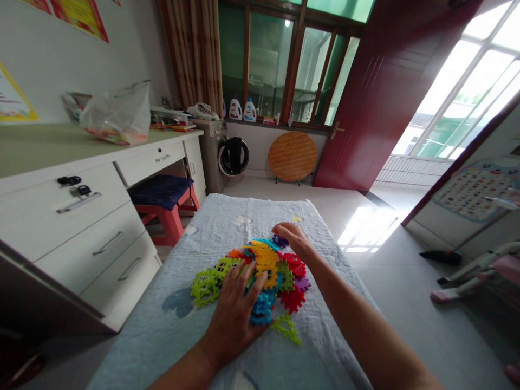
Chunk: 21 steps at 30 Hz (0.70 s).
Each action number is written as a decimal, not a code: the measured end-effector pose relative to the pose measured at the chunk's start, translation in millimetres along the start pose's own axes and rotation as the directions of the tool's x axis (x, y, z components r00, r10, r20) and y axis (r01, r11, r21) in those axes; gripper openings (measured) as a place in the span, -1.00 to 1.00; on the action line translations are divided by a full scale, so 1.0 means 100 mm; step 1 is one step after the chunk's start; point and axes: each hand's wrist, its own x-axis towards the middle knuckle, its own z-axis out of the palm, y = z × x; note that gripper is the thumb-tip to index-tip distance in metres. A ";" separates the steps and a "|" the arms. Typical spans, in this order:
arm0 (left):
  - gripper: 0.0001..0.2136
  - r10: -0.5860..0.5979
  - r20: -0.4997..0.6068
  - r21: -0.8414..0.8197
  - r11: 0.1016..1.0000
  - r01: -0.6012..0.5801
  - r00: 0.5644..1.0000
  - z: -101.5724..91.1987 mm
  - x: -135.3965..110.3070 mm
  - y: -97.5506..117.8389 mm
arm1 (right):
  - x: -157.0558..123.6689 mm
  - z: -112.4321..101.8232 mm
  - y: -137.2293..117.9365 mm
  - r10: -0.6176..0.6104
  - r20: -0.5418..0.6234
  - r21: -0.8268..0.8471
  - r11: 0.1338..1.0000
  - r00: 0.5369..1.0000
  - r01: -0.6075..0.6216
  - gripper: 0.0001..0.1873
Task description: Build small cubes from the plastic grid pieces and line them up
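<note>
A heap of colourful plastic interlocking tiles (266, 262) lies on a pale blue cloth-covered table (174, 319). My left hand (238, 314) rests flat on the near side of the heap, fingers spread over blue and yellow pieces. A lime green tile (286, 327) lies loose just to its right. My right hand (293, 238) reaches to the far side of the heap, fingers curled down onto a purple tile (279, 240) and red tiles (294, 264). Whether it grips one I cannot make out.
A white desk with drawers (81, 216) stands to the left, a plastic bag (117, 114) on top and a red stool (164, 208) beneath. Beyond the table are a round wooden board (292, 157), a dark red door (382, 97) and tiled floor on the right.
</note>
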 end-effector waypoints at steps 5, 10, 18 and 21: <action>-0.26 0.001 0.031 0.013 1.000 -0.002 1.000 0.02 0.00 -0.03 | 0.43 -0.20 0.39 0.142 -0.206 -0.448 0.866 0.968 -0.223 -0.13; -0.12 0.007 0.048 0.016 1.000 -0.008 0.999 0.03 -0.03 -0.06 | 0.52 -0.26 0.62 0.291 -0.094 -0.636 0.718 0.952 -0.283 0.08; -0.21 0.009 0.095 0.009 1.000 -0.010 0.995 -0.03 -0.01 -0.01 | 0.37 -0.22 0.64 -0.026 -0.062 -0.598 0.802 0.998 -0.016 -0.22; -0.28 -0.021 0.113 0.041 0.999 0.016 0.993 -0.04 0.01 0.04 | 0.29 -0.19 0.64 -0.083 -0.097 -0.586 0.810 0.992 0.010 -0.31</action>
